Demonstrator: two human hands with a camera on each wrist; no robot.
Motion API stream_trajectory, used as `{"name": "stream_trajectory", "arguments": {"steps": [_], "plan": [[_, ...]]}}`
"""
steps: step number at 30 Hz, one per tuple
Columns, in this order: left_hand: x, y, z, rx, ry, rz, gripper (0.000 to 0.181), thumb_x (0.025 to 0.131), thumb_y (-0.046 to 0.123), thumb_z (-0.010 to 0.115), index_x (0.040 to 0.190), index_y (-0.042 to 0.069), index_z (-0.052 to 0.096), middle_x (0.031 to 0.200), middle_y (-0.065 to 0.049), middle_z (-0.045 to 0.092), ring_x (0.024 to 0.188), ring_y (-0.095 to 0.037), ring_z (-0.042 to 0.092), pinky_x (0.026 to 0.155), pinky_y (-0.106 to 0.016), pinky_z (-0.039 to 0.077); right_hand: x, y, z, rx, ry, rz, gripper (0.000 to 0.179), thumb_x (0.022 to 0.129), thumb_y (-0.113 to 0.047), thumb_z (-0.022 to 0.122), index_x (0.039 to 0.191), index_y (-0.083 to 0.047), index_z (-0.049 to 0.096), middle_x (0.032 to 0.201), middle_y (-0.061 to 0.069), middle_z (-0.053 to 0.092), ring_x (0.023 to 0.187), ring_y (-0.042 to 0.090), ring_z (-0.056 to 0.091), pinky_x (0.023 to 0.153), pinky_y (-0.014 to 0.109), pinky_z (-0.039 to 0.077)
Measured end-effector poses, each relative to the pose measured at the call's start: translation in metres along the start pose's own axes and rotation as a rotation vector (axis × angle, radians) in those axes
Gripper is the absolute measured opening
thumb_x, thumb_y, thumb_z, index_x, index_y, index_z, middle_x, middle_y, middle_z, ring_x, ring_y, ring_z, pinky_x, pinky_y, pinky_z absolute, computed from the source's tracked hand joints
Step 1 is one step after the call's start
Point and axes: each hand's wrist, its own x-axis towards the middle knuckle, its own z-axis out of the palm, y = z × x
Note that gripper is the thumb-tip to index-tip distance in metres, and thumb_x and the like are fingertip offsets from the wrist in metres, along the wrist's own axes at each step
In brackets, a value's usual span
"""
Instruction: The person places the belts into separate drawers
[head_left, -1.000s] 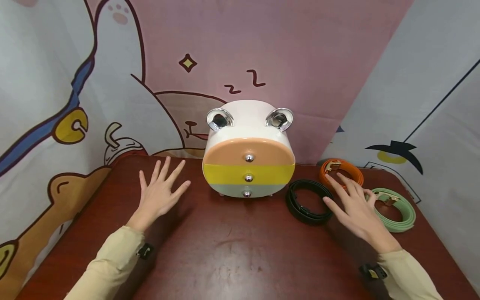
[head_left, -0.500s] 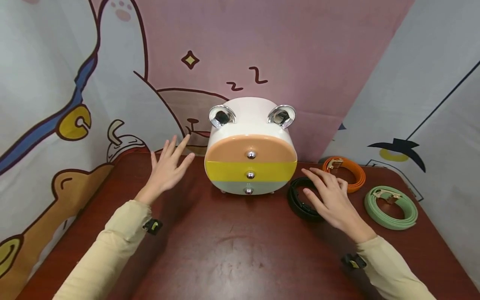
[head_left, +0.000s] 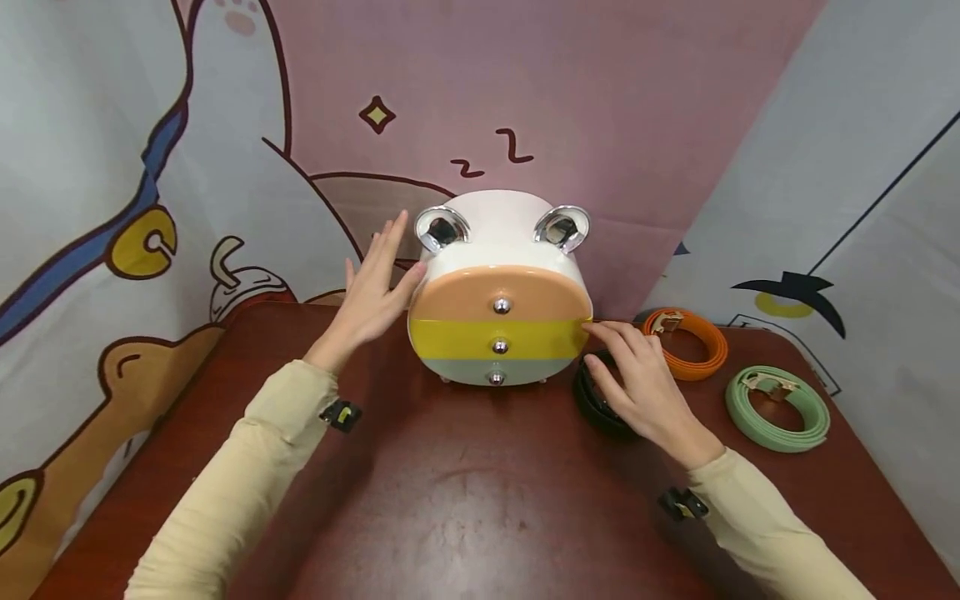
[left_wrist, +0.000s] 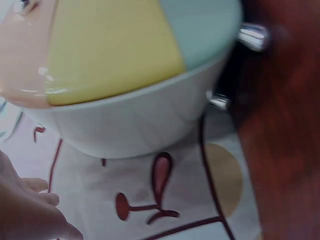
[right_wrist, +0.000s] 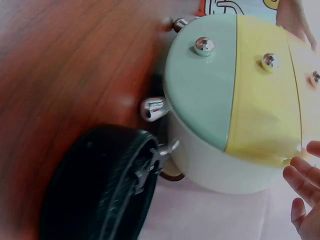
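A small rounded drawer box [head_left: 495, 229] with a white shell and two silver eye-like rings stands upright at the table's back. Its front has an orange drawer [head_left: 457, 296], a yellow drawer [head_left: 450, 340] and a green drawer [head_left: 453, 369], all closed, each with a silver knob. My left hand [head_left: 371, 296] is beside the box's upper left, fingers straight and pointing up, thumb overlapping its edge. My right hand [head_left: 641, 387] has its fingertips right at the yellow drawer's right end. Below that hand a coiled black belt [right_wrist: 85, 185] lies on the table, partly hidden in the head view.
A coiled orange belt [head_left: 701, 367] and a coiled light green belt [head_left: 780, 435], both with gold buckles, lie to the right. The dark red wooden table [head_left: 465, 517] meets a printed cartoon cloth [head_left: 637, 125] behind the box.
My left hand has moved right and up to the box's left side. My right hand has moved left from over the belts to the box's right side. Box and belts have stayed put.
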Motion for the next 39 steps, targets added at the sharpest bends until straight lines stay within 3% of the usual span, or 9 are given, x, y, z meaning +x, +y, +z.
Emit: {"name": "stream_trajectory", "arguments": {"steps": [6, 11, 15, 18, 22, 28, 33, 36, 39], "plan": [[0.015, 0.017, -0.005, -0.031, 0.004, 0.074, 0.080, 0.091, 0.071, 0.034, 0.155, 0.035, 0.002, 0.161, 0.006, 0.004, 0.145, -0.027, 0.005, 0.106, -0.058, -0.013, 0.014, -0.009, 0.004, 0.022, -0.002, -0.052, 0.042, 0.102, -0.036, 0.046, 0.129, -0.005, 0.057, 0.119, 0.012, 0.058, 0.103, 0.028, 0.054, 0.078, 0.042, 0.032], [0.025, 0.027, -0.001, -0.060, -0.007, 0.126, 0.074, 0.096, 0.058, 0.041, 0.156, 0.034, 0.004, 0.160, 0.011, 0.006, 0.145, -0.022, 0.007, 0.106, -0.060, -0.012, 0.023, -0.015, 0.008, 0.021, -0.020, -0.083, 0.049, 0.103, -0.043, 0.040, 0.128, -0.005, 0.057, 0.116, 0.012, 0.057, 0.099, 0.028, 0.052, 0.079, 0.041, 0.033], [0.029, 0.032, 0.006, -0.073, -0.020, 0.127, 0.073, 0.097, 0.048, 0.050, 0.155, 0.038, 0.006, 0.160, 0.004, 0.009, 0.144, -0.013, 0.005, 0.106, -0.060, -0.009, 0.028, -0.020, 0.012, 0.034, -0.031, -0.103, 0.048, 0.103, -0.042, 0.040, 0.129, -0.005, 0.057, 0.117, 0.011, 0.057, 0.097, 0.026, 0.052, 0.078, 0.040, 0.032], [0.029, 0.032, 0.012, -0.156, -0.027, 0.121, 0.074, 0.096, 0.042, 0.056, 0.155, 0.038, 0.010, 0.160, -0.007, 0.009, 0.144, -0.019, 0.011, 0.110, -0.056, 0.012, 0.032, -0.025, 0.016, 0.049, -0.042, -0.123, 0.045, 0.103, -0.039, 0.043, 0.130, -0.006, 0.057, 0.119, 0.010, 0.057, 0.099, 0.025, 0.052, 0.078, 0.039, 0.032], [0.029, 0.030, 0.017, -0.230, -0.014, 0.150, 0.075, 0.095, 0.036, 0.061, 0.155, 0.034, 0.016, 0.156, -0.016, 0.013, 0.139, -0.029, 0.023, 0.102, -0.050, 0.034, 0.040, -0.030, 0.019, 0.052, -0.046, -0.154, 0.041, 0.101, -0.034, 0.048, 0.130, -0.007, 0.057, 0.119, 0.010, 0.057, 0.105, 0.024, 0.052, 0.078, 0.038, 0.032], [0.033, 0.026, 0.018, -0.227, 0.002, 0.198, 0.072, 0.095, 0.033, 0.061, 0.154, 0.031, 0.020, 0.155, -0.005, 0.024, 0.138, -0.024, 0.026, 0.108, -0.050, 0.022, 0.055, -0.037, 0.025, 0.079, -0.001, -0.196, 0.037, 0.096, -0.026, 0.054, 0.126, -0.005, 0.059, 0.116, 0.010, 0.059, 0.103, 0.026, 0.054, 0.080, 0.039, 0.036], [0.034, 0.026, 0.016, -0.235, -0.007, 0.207, 0.069, 0.095, 0.033, 0.061, 0.153, 0.031, 0.023, 0.156, 0.002, 0.025, 0.135, -0.026, 0.032, 0.106, -0.052, 0.026, 0.066, -0.040, 0.032, 0.091, 0.062, -0.219, 0.033, 0.092, -0.021, 0.060, 0.121, -0.004, 0.061, 0.110, 0.009, 0.062, 0.093, 0.025, 0.056, 0.075, 0.038, 0.040], [0.034, 0.025, 0.014, -0.227, -0.020, 0.197, 0.068, 0.095, 0.035, 0.061, 0.152, 0.034, 0.024, 0.154, 0.001, 0.029, 0.113, -0.028, 0.052, 0.096, -0.050, 0.038, 0.070, -0.042, 0.038, 0.084, 0.108, -0.222, 0.030, 0.089, -0.017, 0.065, 0.115, -0.001, 0.062, 0.103, 0.009, 0.064, 0.083, 0.022, 0.058, 0.070, 0.036, 0.045], [0.033, 0.023, 0.013, -0.227, -0.034, 0.182, 0.068, 0.094, 0.036, 0.062, 0.151, 0.039, 0.025, 0.141, -0.005, 0.043, 0.081, -0.023, 0.055, 0.077, -0.041, 0.045, 0.074, -0.044, 0.042, 0.099, 0.142, -0.211, 0.029, 0.086, -0.011, 0.069, 0.111, 0.000, 0.061, 0.096, 0.008, 0.064, 0.073, 0.018, 0.059, 0.062, 0.032, 0.049]]}}
